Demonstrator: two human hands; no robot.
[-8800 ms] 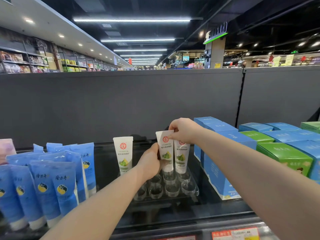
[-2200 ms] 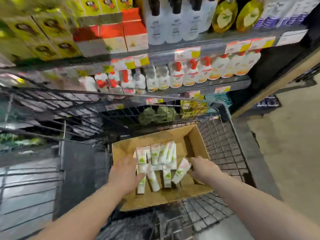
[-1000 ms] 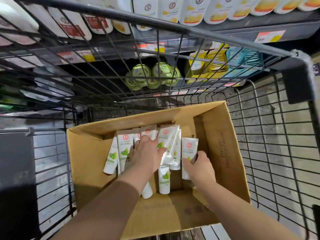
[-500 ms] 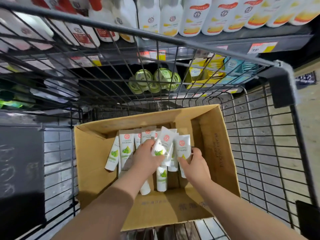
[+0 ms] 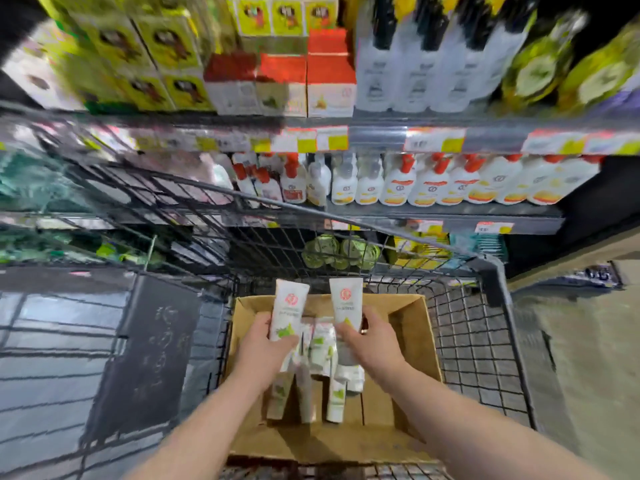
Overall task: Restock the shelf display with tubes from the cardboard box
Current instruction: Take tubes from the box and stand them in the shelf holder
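Note:
A brown cardboard box (image 5: 412, 327) sits in a wire shopping cart (image 5: 485, 341), with several white tubes (image 5: 320, 348) bearing green labels lying loose inside. My left hand (image 5: 265, 344) grips one white tube (image 5: 289, 311) with a red logo, held upright above the box. My right hand (image 5: 370, 342) grips a second white tube (image 5: 346, 304) the same way, a little to the right. Both tubes stand with their flat crimped ends up. The view is blurred by motion.
Store shelves (image 5: 381, 136) rise behind the cart with white pump bottles (image 5: 398, 183), red and white cartons (image 5: 304, 86) and yellow-green boxes (image 5: 145, 53). Green round jars (image 5: 332, 251) stand on a low shelf behind the wire mesh. Bare floor (image 5: 588, 358) lies to the right.
Both hands have lifted out of the box, each with one tube, and the tubes now stand upright. The view has tilted up, showing more of the shelves.

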